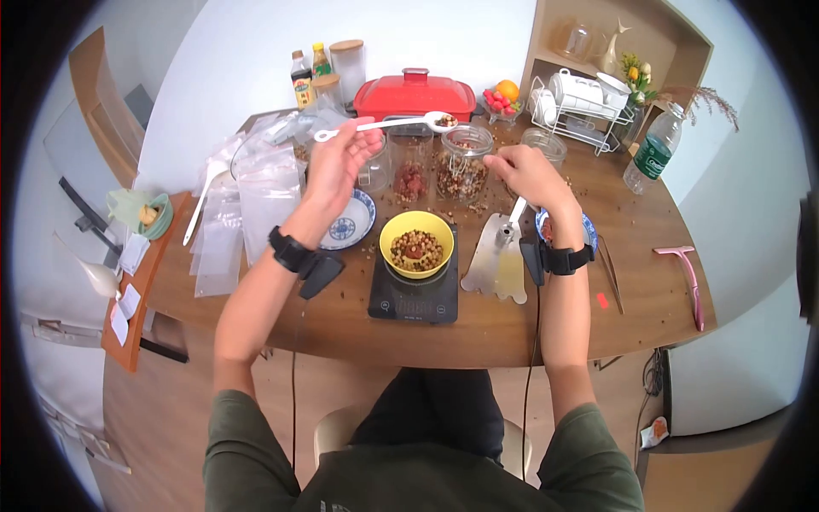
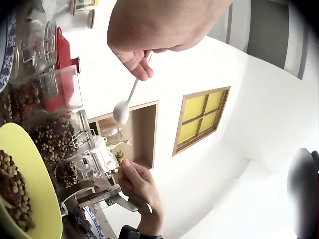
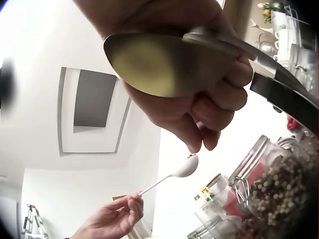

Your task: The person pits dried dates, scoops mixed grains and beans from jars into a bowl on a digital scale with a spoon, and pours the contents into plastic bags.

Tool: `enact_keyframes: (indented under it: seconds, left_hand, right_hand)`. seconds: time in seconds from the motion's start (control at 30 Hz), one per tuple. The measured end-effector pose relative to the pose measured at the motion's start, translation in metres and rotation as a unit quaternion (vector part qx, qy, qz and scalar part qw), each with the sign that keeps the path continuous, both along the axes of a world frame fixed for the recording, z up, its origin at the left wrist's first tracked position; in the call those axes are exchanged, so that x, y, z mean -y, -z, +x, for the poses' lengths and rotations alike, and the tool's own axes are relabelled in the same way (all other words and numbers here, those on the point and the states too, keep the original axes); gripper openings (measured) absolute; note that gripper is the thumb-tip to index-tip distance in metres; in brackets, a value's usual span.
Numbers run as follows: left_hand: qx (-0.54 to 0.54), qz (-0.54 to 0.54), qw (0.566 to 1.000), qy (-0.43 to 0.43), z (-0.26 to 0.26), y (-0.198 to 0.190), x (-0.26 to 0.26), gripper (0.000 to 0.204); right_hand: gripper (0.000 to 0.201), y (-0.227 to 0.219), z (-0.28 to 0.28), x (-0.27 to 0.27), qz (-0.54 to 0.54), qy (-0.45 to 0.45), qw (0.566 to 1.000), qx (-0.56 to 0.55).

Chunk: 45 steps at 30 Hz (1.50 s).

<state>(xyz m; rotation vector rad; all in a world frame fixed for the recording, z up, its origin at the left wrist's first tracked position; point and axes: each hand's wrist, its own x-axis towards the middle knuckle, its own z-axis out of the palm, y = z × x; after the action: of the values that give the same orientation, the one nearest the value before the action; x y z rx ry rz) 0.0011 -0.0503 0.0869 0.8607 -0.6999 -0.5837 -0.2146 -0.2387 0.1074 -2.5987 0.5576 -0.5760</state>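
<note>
I see, far side of the worktop (image 1: pixel 648 328): red lidded cooker (image 1: pixel 414 98) | sauce bottle (image 1: pixel 302 84), left of it | orange (image 1: pixel 508 90) above red fruit (image 1: pixel 500 104), right | white cups (image 1: pixel 573 89) in a rack | far right, green-labelled water bottle (image 1: pixel 655 154)

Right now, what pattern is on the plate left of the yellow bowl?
The plate has a blue patterned rim and centre on white. Best in the head view.

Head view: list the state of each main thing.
White spoon: loaded, in the left hand.
Right hand: fingers curled, contents unclear.
Yellow bowl: partly filled.
Black scale: under the bowl.
Red pot: lid on.
Bottle: upright.
Clear bags: lying flat.
Pink tool: lying flat.
</note>
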Motion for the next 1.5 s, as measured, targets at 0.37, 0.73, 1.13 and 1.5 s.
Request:
enact_keyframes:
  seconds: [0.37, 0.73, 1.13, 1.5]
  left_hand:
    - [0.163, 0.118, 0.979, 0.028, -0.018, 0.005, -0.091, 0.029]
    - [0.589, 0.233, 0.771, 0.065, -0.045, -0.011, -0.099, 0.018]
    - [0.315, 0.095, 0.944, -0.001, -0.016, -0.025, -0.045, 0.028]
    - [0.239, 0.103, 0.964, 0.046, 0.001, -0.016, 0.066, 0.03]
  right_hand:
    - [0.036, 0.003, 0.003, 0.002, 0.001, 0.003, 1.0, -0.003]
    - [0.036, 0.006, 0.004, 0.004, 0.011, 0.004, 1.0, -0.004]
    - [0.037, 0.003, 0.003, 0.003, 0.0, 0.02, 1.0, -0.024]
    - [0.037, 0.004, 0.003, 0.002, -0.009, 0.016, 1.0, -0.012]
